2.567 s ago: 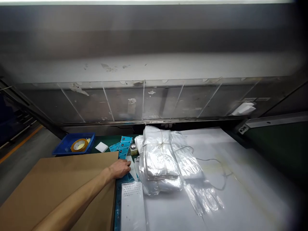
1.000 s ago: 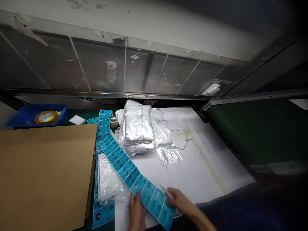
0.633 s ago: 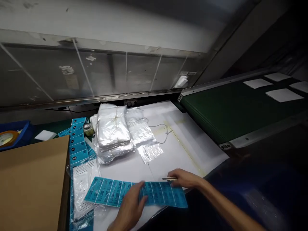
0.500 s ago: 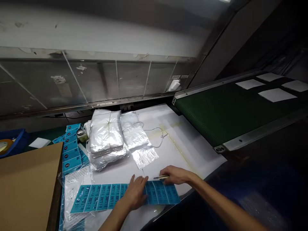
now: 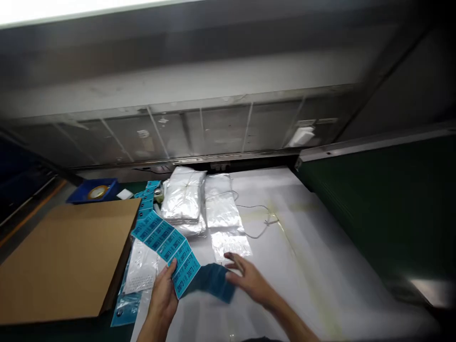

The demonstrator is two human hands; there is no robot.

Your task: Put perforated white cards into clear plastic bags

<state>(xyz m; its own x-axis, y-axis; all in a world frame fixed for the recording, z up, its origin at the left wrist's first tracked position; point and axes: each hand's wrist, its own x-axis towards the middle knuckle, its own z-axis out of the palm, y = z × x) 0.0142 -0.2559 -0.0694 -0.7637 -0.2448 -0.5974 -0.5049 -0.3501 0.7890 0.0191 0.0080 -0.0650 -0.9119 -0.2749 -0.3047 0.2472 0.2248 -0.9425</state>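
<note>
A folded strip of blue printed labels [image 5: 162, 240] is lifted off the white sheet covering the table. My left hand [image 5: 164, 297] grips its lower edge near the middle, thumb on top. The strip bends there, and its darker right part hangs toward my right hand [image 5: 254, 282]. Between the fingers of that hand is a thin, tan, pen-like tool [image 5: 237, 262], its exact kind unclear. Those fingers are at the strip's right end; whether they also pinch it I cannot tell. Behind the strip lie a tied bundle of clear plastic bags [image 5: 183, 197] and a flat clear bag [image 5: 223, 209].
A cardboard sheet or box [image 5: 67, 261] occupies the left, with a blue tray [image 5: 112, 189] holding a tape roll [image 5: 98, 192] behind it. More blue labels [image 5: 145, 207] lie beside the bundle. A string loop [image 5: 261, 233] rests on the sheet. A green conveyor belt [image 5: 388, 209] runs along the right.
The label strip has gone from lying flat to raised and bent, with my left hand now gripping it. My right hand keeps the pen-like tool. The view has swung to the left.
</note>
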